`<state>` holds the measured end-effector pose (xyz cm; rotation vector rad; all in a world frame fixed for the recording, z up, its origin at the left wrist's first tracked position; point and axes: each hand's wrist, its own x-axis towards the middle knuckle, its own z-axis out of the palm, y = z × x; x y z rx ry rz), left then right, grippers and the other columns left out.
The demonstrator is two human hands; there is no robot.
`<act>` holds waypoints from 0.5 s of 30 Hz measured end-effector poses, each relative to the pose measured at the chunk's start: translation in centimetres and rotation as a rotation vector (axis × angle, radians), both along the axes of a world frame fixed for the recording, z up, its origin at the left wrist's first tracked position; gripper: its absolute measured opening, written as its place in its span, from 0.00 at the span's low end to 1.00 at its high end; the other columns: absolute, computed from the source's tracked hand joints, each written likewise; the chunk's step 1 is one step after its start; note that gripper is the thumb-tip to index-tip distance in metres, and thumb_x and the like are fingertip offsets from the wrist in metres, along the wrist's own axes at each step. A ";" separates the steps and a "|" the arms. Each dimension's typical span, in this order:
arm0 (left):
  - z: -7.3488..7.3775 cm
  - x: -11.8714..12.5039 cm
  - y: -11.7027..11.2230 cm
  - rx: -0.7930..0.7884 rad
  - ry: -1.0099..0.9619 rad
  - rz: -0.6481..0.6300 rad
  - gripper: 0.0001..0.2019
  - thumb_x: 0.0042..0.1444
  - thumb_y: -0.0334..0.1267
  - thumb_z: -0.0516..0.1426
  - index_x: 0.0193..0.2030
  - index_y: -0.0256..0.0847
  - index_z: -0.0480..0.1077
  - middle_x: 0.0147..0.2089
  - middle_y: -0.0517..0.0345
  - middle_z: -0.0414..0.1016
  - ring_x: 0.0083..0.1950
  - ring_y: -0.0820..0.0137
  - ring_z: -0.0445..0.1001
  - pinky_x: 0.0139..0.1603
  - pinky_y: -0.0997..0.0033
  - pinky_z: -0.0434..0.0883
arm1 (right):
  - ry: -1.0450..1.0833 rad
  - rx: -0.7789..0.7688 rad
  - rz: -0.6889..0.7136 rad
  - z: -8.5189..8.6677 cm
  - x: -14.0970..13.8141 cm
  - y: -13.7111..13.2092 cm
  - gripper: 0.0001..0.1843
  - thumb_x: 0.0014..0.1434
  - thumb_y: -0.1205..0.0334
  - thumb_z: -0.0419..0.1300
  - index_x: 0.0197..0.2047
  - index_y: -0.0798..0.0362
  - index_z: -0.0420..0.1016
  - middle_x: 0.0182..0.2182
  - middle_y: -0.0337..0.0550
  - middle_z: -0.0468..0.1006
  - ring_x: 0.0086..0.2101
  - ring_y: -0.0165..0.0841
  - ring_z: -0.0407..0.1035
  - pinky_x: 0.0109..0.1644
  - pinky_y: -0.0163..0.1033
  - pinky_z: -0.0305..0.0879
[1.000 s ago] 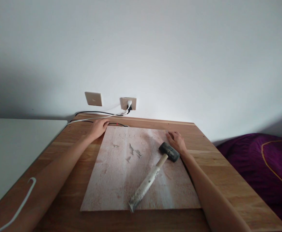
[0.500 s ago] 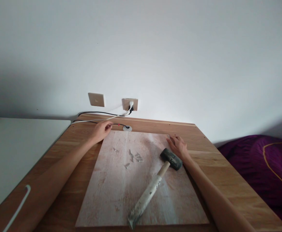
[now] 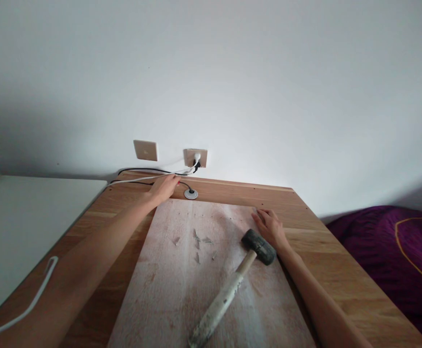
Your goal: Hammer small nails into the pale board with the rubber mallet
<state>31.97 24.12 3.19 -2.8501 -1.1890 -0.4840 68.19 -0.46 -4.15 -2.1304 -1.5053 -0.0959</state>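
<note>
My left hand [image 3: 165,188] reaches past the far left corner of a pale wooden board [image 3: 167,285]. Its fingers are closed on a black cable [image 3: 186,184] at a small red mark; the fingertips are partly hidden. At the board's far right corner, my right hand [image 3: 270,227] grips the edge, thumb and fingers around it. A black-headed rubber mallet [image 3: 258,246] lies slantwise on the board, its worn, pale-coated handle pointing towards me. Several small loose nails or screws [image 3: 197,244] are scattered over the board's far half, too blurred to tell which.
The board rests on a brown wooden tabletop [image 3: 327,251] against a white wall [image 3: 254,87]. Behind are a wall socket [image 3: 202,157] with plugs, a blank wall plate [image 3: 146,150] and a round cable grommet [image 3: 191,194]. A white surface [image 3: 37,222] adjoins left; purple fabric [image 3: 370,241] lies right.
My left hand has moved off the board's corner, up and right to the black cable. The board has slid slightly towards me with the mallet, and the loose metal pieces have shifted on it.
</note>
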 end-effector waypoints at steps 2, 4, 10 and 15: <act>0.4 -0.4 -0.3 0.046 -0.006 0.011 0.16 0.71 0.37 0.47 0.52 0.39 0.75 0.50 0.41 0.78 0.48 0.56 0.78 0.51 0.60 0.72 | 0.001 0.004 0.001 0.0 0.0 0.0 0.20 0.72 0.49 0.51 0.52 0.48 0.81 0.53 0.52 0.78 0.55 0.46 0.72 0.61 0.52 0.67; 0.6 -1.2 -0.5 0.060 0.021 0.019 0.18 0.72 0.37 0.45 0.54 0.38 0.74 0.52 0.39 0.77 0.49 0.54 0.78 0.50 0.58 0.72 | 0.002 0.012 0.003 -0.1 0.1 0.0 0.21 0.71 0.49 0.51 0.52 0.49 0.81 0.53 0.54 0.78 0.55 0.46 0.72 0.60 0.52 0.68; 0.1 -5.9 0.0 0.034 0.088 0.190 0.20 0.68 0.31 0.47 0.62 0.38 0.70 0.57 0.37 0.76 0.51 0.51 0.79 0.53 0.55 0.72 | 0.000 0.031 0.018 -0.4 0.4 0.0 0.21 0.71 0.49 0.51 0.52 0.50 0.81 0.51 0.54 0.79 0.53 0.47 0.73 0.60 0.52 0.68; -1.0 -11.1 1.8 0.029 0.057 0.371 0.20 0.65 0.32 0.48 0.59 0.35 0.73 0.58 0.34 0.75 0.54 0.49 0.78 0.56 0.52 0.73 | 0.000 0.035 0.012 -0.6 0.5 0.1 0.21 0.71 0.49 0.52 0.52 0.49 0.81 0.52 0.54 0.79 0.54 0.47 0.73 0.60 0.53 0.68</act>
